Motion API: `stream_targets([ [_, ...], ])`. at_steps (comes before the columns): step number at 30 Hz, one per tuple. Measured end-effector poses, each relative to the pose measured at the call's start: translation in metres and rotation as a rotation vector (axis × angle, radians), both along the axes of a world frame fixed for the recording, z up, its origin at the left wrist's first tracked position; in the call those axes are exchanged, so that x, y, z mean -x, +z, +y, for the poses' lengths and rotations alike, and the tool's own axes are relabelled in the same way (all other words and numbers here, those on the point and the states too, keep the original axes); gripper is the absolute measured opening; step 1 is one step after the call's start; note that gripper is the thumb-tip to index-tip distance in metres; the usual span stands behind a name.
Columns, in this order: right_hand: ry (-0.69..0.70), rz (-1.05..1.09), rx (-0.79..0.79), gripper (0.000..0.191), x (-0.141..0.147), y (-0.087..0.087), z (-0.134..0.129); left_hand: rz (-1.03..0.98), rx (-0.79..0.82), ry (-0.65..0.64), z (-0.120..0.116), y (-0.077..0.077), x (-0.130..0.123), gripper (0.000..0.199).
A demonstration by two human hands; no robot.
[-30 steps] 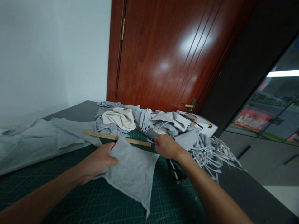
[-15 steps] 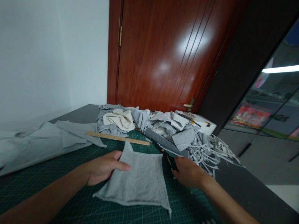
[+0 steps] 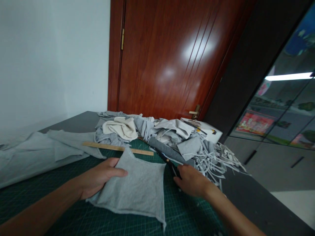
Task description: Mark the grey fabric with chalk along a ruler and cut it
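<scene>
My left hand (image 3: 103,175) grips the left edge of a light grey fabric piece (image 3: 139,186), thumb on top and the other fingers beneath. The piece is roughly square, with pointed corners, and hangs over the green cutting mat (image 3: 182,213). Just right of its upper right corner, my right hand (image 3: 188,180) is closed around the dark handles of a pair of scissors (image 3: 169,162). The blades point up and left, away from me, and lie apart from the held piece.
A wooden ruler (image 3: 118,148) lies beyond the fabric. Larger grey cloth (image 3: 49,149) spreads at the left. Behind are a cream cloth (image 3: 120,127), a dark grey roll (image 3: 167,150), heaped fabric strips (image 3: 209,160) and a white box (image 3: 211,131).
Both hands have shifted left in view, with the fabric and scissors. The scissors now stand clear of the fabric's upper right corner, and their blades show more.
</scene>
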State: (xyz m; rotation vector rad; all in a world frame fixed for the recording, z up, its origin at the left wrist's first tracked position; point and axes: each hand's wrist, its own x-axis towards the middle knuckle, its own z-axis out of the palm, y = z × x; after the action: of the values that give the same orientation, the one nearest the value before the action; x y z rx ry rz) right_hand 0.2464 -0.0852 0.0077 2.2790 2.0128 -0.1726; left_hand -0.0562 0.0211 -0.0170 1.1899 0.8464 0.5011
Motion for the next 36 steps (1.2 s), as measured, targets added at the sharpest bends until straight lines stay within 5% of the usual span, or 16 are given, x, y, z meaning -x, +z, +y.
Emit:
stream_targets([
  [5,-0.031,-0.003,-0.011,0.049,0.002,-0.002,0.005,-0.033,0.029,0.006,0.002,-0.006,0.001,0.052],
  [13,-0.058,0.0,-0.12,0.03,-0.032,0.009,0.012,-0.015,0.03,0.024,0.004,-0.008,0.001,0.051],
  [25,-0.048,-0.023,-0.071,0.052,-0.016,-0.006,0.013,-0.02,0.026,0.036,-0.001,-0.006,-0.002,0.055],
  [30,-0.057,-0.049,-0.063,0.061,-0.008,-0.003,0.014,-0.065,-0.007,0.013,-0.003,-0.005,-0.001,0.042],
  [36,-0.066,-0.002,0.02,0.034,-0.001,0.001,0.019,-0.075,-0.009,0.049,-0.007,-0.002,-0.002,0.037],
])
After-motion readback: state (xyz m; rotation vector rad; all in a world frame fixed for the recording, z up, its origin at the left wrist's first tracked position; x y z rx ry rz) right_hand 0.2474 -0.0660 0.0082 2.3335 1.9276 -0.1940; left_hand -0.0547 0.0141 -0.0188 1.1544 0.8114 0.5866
